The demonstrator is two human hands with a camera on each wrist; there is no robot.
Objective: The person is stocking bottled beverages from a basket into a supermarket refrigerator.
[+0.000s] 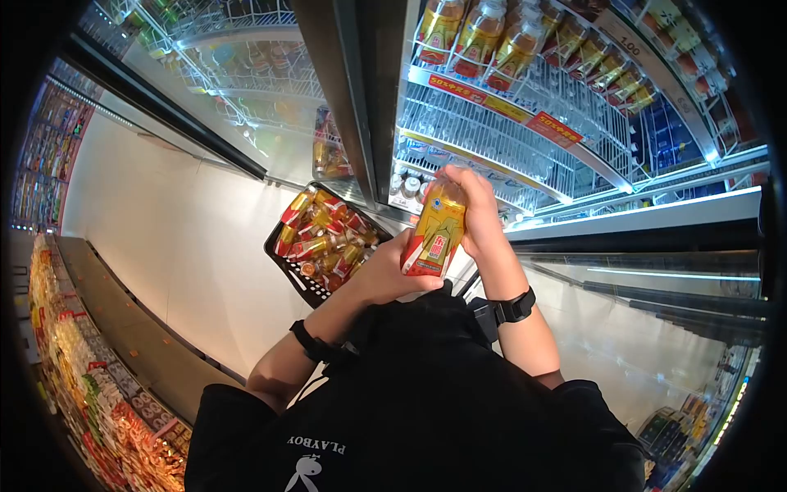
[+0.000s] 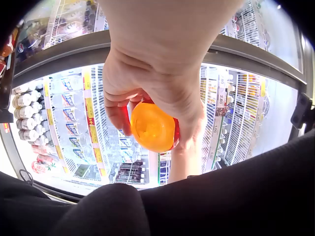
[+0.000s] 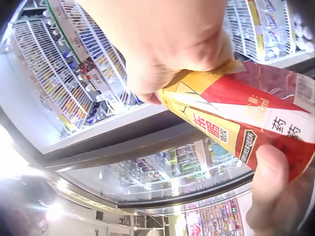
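Both hands hold one yellow-and-red drink bottle (image 1: 438, 234) in front of the chest, its label turned up toward the head camera. My left hand (image 1: 389, 269) grips the lower end, fingers curled around it. In the left wrist view the orange base of the bottle (image 2: 153, 129) shows beneath that hand (image 2: 152, 78). At the top end, my right hand (image 1: 478, 209) wraps around the neck, and the cap is hidden. The right wrist view shows the red side of the bottle (image 3: 246, 115) between the right hand (image 3: 172, 49) and the left thumb (image 3: 270, 169).
A black basket (image 1: 293, 279) with several similar bottles (image 1: 328, 234) stands on the pale floor at left. Ahead is an open fridge with wire shelves (image 1: 492, 123) and more bottles (image 1: 479, 37). A dark-framed glass door (image 1: 352, 90) stands beside it. Snack shelves (image 1: 106, 385) line the far left.
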